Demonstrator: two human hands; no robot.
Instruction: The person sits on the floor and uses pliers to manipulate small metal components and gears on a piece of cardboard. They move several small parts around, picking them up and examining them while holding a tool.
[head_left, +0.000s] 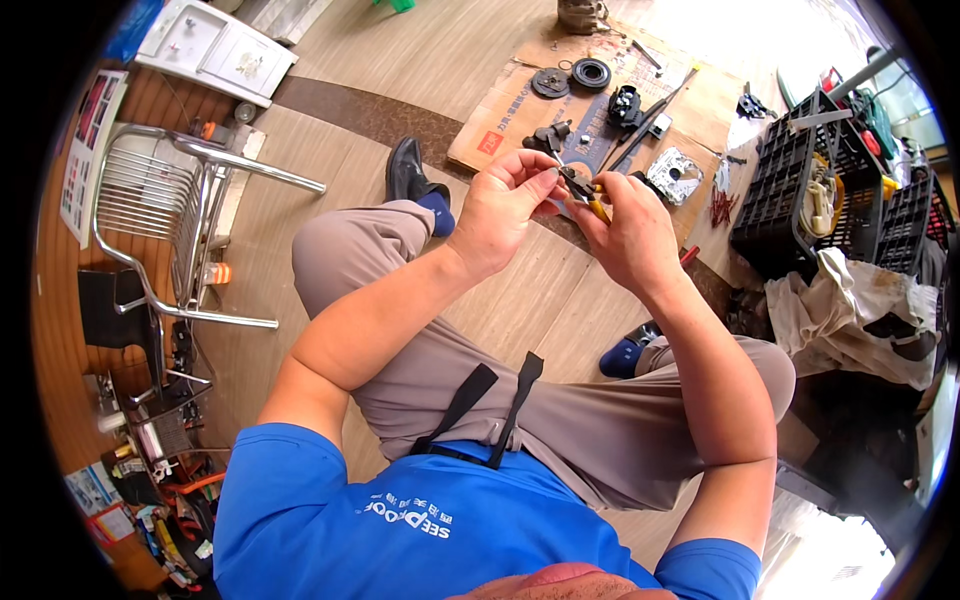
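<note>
My right hand (640,235) is closed around a pair of pliers with yellow handles (599,207), held up in front of me above the floor. The dark jaws point left, toward my left hand (503,208). That hand is closed in a pinch right at the jaws, on something small that I cannot make out. Beyond my hands, a sheet of cardboard (490,112) carries loose parts. Among them are a black ring (591,74), a dark round disc (551,83), a black housing (625,106) and a silver metal plate (675,176).
Black plastic crates (785,195) stand at the right, full of tools and cables, with a pale cloth (850,310) draped in front. A metal-framed chair (165,190) stands at the left. Small reddish-brown pieces (722,208) lie beside the cardboard.
</note>
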